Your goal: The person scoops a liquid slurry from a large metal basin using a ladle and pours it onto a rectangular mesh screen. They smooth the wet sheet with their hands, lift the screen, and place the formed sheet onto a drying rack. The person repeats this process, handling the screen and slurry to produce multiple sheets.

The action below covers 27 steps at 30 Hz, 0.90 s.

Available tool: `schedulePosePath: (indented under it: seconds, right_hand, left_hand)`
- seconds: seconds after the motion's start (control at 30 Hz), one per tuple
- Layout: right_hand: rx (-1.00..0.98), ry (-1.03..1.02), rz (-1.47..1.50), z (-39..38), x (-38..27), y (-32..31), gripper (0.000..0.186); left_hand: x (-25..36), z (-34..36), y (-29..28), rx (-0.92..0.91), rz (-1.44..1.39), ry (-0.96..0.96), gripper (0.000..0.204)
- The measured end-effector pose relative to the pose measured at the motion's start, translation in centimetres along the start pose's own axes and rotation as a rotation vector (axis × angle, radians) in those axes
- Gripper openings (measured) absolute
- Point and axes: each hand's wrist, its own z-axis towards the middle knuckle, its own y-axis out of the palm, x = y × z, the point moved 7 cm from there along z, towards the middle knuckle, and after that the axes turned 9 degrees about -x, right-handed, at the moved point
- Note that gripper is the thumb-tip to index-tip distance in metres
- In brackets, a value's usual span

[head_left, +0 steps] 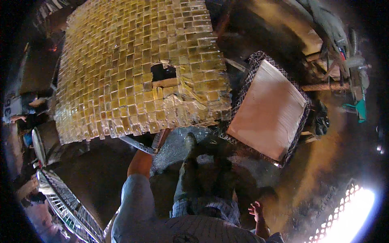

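A large woven yellow panel [133,93] of flat glossy strips fills the upper left of the head view. Near its front right part is a dark square hole [163,72], with torn, crumpled strips around it. My left forearm [139,163] reaches up to the panel's near edge; the hand is mostly hidden there, so its fingers cannot be made out. A grey metal bar [137,144] slants out from under that edge beside my arm. Low on the right, my right hand [256,210] hangs near my body, fingers apart and holding nothing.
To the right, a brown flat sheet [269,111] lies on a dark patterned cloth [256,60]. A metal wire rack [71,206] stands at lower left. Another person's sleeve [15,108] seems to show at far left. Bright light enters through a lattice [336,218] at lower right.
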Motion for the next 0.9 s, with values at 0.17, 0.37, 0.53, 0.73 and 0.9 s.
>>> schedulePosePath:
  seconds: [0.17,0.37,0.53,0.73,0.9]
  right_hand:
    - [0.053,-0.113,0.007,-3.5,-4.0,1.7,0.043]
    - [0.033,-0.156,0.075,-4.9,-4.1,4.9,0.038]
    - [-0.126,-0.368,0.177,-2.2,-5.2,9.1,0.042]
    - [-0.166,-0.423,0.566,2.4,-4.2,8.0,0.05]
    - [-0.422,-0.954,1.041,-10.4,-18.1,2.2,0.053]
  left_hand:
    - [0.0,0.1,3.8,-0.119,0.129,0.244,0.014]
    - [2.0,-2.7,3.5,-0.188,0.222,0.447,0.013]
    - [6.3,-9.2,0.1,-0.187,0.218,0.525,0.012]
    - [14.5,-27.0,-21.7,-0.163,-0.117,0.66,0.026]
    - [17.3,-36.4,-42.9,0.368,-1.026,0.748,0.035]
